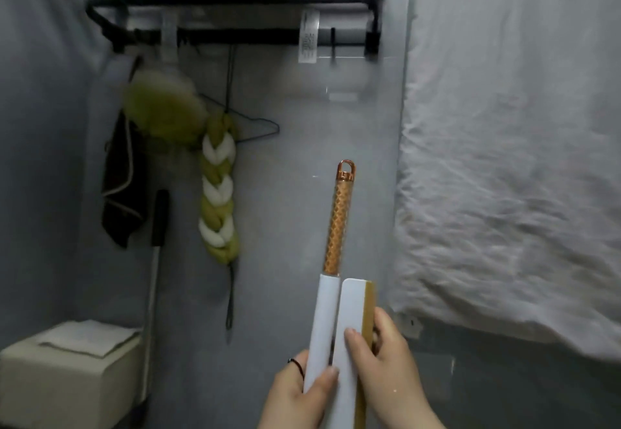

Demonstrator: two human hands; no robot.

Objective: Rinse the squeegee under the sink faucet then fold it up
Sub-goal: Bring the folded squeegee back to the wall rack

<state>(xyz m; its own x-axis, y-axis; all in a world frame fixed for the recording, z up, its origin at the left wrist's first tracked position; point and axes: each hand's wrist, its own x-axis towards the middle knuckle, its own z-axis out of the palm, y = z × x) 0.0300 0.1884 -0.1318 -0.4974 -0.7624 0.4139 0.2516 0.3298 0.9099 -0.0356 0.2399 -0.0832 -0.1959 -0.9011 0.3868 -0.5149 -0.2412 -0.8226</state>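
The squeegee point(339, 297) is held upright in the lower middle of the view. It has a copper, diamond-patterned handle with a hanging loop on top and two white sections lying side by side, with a gold rubber blade along the right edge. My left hand point(299, 391) grips the left white section from below. My right hand point(383, 358) clasps the right white section, thumb on its face and fingers around the blade. No sink or faucet is in view.
A black wall rack point(235, 2) hangs at the top. Below it hang a green-and-white braided sponge point(216, 186), a black cloth point(122, 176) and a wire hanger point(255, 126). A white towel point(510, 160) fills the right. A tissue box point(64, 368) sits bottom left, beside a black-handled pole point(156, 260).
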